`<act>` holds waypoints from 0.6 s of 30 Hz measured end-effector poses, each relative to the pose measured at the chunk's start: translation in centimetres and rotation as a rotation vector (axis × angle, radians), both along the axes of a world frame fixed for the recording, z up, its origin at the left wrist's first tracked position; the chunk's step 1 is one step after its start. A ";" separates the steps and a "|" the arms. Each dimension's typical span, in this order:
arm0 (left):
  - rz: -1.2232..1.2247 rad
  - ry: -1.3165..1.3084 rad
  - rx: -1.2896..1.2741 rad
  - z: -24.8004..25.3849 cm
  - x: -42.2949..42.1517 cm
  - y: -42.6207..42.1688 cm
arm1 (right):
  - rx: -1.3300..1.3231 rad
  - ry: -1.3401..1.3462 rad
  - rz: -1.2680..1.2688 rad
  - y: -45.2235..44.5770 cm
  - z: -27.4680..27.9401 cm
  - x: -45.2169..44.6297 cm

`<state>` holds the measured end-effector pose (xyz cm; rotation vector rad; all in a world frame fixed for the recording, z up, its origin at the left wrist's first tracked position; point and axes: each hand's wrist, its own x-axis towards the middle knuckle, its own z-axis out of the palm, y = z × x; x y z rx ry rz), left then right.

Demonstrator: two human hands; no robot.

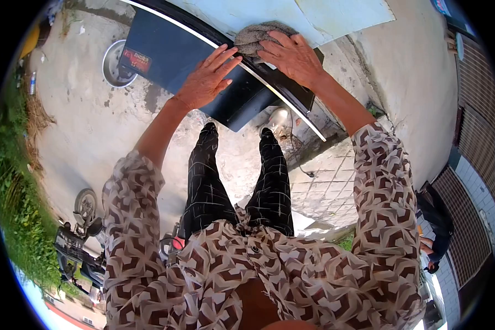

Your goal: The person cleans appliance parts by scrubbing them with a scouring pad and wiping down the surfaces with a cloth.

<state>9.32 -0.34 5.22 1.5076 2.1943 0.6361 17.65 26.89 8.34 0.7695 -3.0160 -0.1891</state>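
In the head view, my right hand (294, 59) presses a bunched grey-brown cloth (254, 37) at the edge of a pale blue surface (341, 19). Its fingers curl over the cloth's right side. Left of it, my left hand (206, 80) rests with fingers spread, its tips at the white strip along a dark glossy panel (168, 47). Nothing is held in that hand. The panel slants down toward my legs and carries a reddish label (136, 60). Whether the panel is a door or the side of an appliance, I cannot tell.
A metal basin (106, 65) sits on the concrete ground beyond the panel's left end. A cable (298, 154) lies near my feet by the paving. A motorcycle (77, 242) stands at lower left, and another person (437, 225) is at far right.
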 end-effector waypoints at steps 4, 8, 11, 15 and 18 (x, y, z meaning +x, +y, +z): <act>0.079 0.023 -0.010 0.5 0.2 0.6 | 0.042 0.202 -0.121 5.2 4.2 1.9; 0.142 0.060 0.014 0.2 1.1 1.1 | -0.048 0.503 -0.505 6.3 7.9 -2.3; 0.198 0.079 0.037 0.0 0.8 1.2 | -0.279 0.595 -0.490 1.4 5.8 -6.7; 0.247 0.081 0.063 -0.6 0.6 2.1 | -0.226 0.456 -0.405 -0.9 0.9 -3.9; 0.256 0.095 0.034 -0.8 -0.2 1.8 | -0.189 0.279 -0.234 -2.9 -3.9 0.2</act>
